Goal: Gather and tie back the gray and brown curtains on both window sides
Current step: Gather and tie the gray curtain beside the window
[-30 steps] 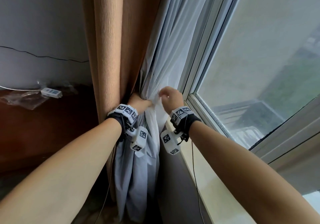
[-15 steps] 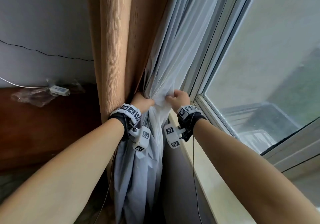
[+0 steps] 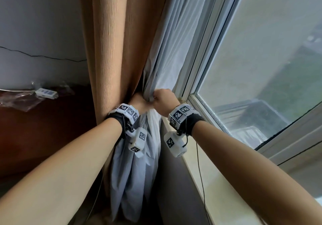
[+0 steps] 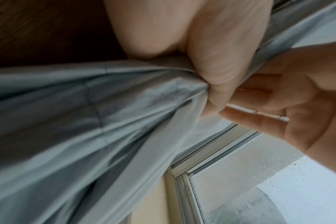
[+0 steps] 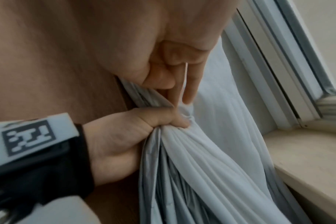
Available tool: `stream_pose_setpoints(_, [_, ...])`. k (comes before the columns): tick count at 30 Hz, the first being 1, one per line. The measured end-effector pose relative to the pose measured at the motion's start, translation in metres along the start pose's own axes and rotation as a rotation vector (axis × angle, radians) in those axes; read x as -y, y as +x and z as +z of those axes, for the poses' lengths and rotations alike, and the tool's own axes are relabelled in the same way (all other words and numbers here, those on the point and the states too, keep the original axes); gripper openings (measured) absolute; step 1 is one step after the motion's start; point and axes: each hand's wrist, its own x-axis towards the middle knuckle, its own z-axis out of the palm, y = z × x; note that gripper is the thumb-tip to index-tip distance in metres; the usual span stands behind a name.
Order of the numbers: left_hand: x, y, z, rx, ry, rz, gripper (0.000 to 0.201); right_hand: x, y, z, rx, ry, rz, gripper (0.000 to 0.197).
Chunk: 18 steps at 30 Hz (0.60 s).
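The brown curtain (image 3: 111, 50) hangs in a tall column left of the gray curtain (image 3: 137, 172), which is bunched into a neck at sill height. My left hand (image 3: 139, 103) grips that neck, fingers wrapped round the folds (image 5: 128, 136). My right hand (image 3: 164, 99) sits right against it, fingers curled onto the same gray cloth (image 5: 173, 71). In the left wrist view the left hand (image 4: 220, 60) squeezes the gray curtain (image 4: 86, 113) while the right hand (image 4: 297, 98) meets it from the right. A thin pale strand shows between the right fingers; I cannot tell what it is.
A pale window sill (image 3: 205, 181) runs along the right under the white window frame (image 3: 200, 68). A white power strip (image 3: 46, 92) and crumpled plastic lie on a dark wooden surface at left. A thin black cable (image 3: 200, 172) hangs from my right wrist.
My right hand has moved left along the gray cloth until it touches the left hand, tightening the gather. The left hand has kept its grip in place.
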Motion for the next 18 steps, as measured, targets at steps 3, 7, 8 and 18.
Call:
stream_pose_setpoints(3, [0.006,0.003,0.002,-0.106,-0.084,-0.098,0.020,-0.013,0.007,0.008,-0.119,0.105,0.028,0.021])
stream_pose_setpoints(7, [0.008,0.004,-0.006,-0.074,-0.092,-0.166,0.028,-0.045,0.015,0.024,-0.255,0.403,0.332,0.029])
stream_pose_setpoints(8, [0.008,0.003,-0.009,-0.057,-0.093,-0.177,0.023,-0.053,0.018,0.029,-0.214,0.487,0.406,0.045])
stream_pose_setpoints(18, [0.003,-0.004,-0.018,-0.025,-0.101,-0.176,0.040,-0.063,0.028,0.044,-0.180,0.583,0.347,0.012])
